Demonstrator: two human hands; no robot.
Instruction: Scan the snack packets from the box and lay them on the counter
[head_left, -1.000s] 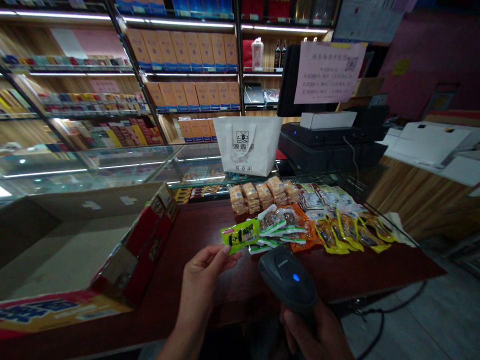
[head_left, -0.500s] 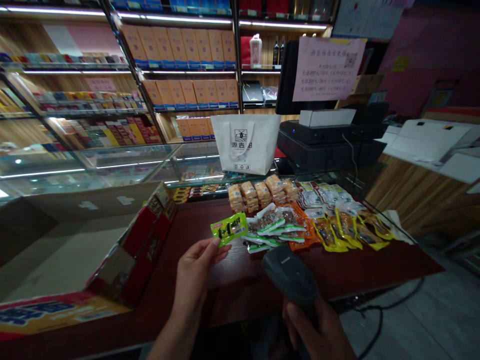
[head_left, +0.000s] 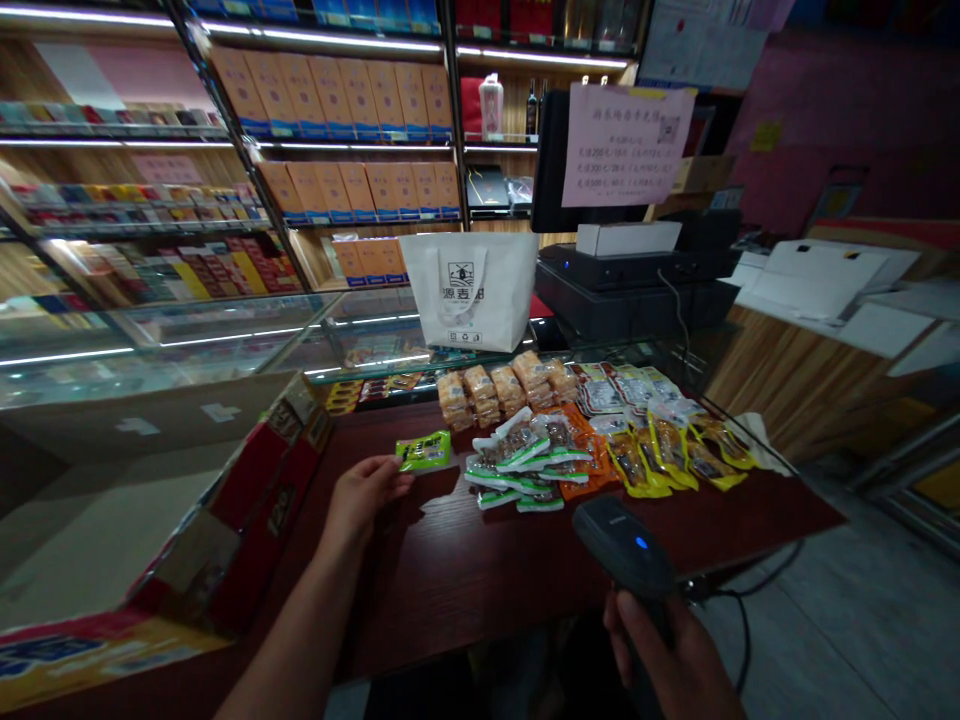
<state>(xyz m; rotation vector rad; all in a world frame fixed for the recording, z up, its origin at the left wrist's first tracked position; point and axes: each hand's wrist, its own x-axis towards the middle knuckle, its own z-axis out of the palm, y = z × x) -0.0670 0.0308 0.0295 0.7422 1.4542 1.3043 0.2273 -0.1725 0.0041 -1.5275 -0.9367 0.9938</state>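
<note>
Green packet [head_left: 426, 452], left end at left fingers [head_left: 385, 468], rest uncovered

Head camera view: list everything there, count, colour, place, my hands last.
Shelves: several, brown, background
Boxes: many, tan and blue, shelves
Small goods: many, mixed, left shelves
Table: one, dark red, foreground
Glass counter: uncounted, clear, behind table
Carton: one, red and yellow, table's left
Green packet: one, green, right of carton
White packets: pile, white and green, table's middle
Orange packets: unclear, orange, right of white packets
Yellow packets: several, yellow, table's right
Silver packets: several, silver, behind yellow packets
Snacks: stacks, tan, behind white packets
Bag: one, white, behind snacks
Monitor: one, black, right of bag
Sign: one, pink, on monitor
Scanner: one, grey, table's near edge
Left hand: one, at green packet
Right hand: one, around scanner
</note>
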